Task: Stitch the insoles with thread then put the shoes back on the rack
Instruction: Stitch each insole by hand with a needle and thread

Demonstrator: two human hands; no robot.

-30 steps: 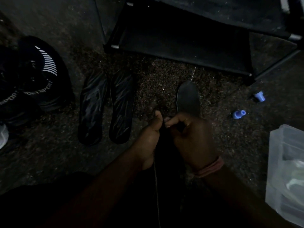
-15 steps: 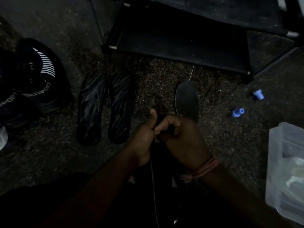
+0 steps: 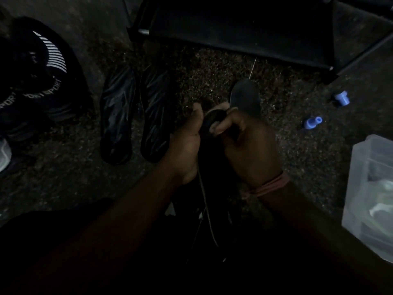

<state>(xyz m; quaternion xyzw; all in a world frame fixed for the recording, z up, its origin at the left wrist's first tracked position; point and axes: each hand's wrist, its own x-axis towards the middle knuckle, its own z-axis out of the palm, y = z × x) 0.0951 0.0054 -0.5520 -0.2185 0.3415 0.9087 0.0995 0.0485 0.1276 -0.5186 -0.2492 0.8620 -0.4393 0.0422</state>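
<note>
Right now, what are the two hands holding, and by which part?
Both hands, left and right, grip a dark insole at its far rounded end; thread hangs below.

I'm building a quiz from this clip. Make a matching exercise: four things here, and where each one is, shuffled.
1. pair of insoles
2. blue caps
3. clear plastic box
4. shoe rack

A. far right edge
B. top, beyond the hands
C. floor, left of the hands
D. floor, right of the hands

Pairs: 1-C, 2-D, 3-A, 4-B
</note>
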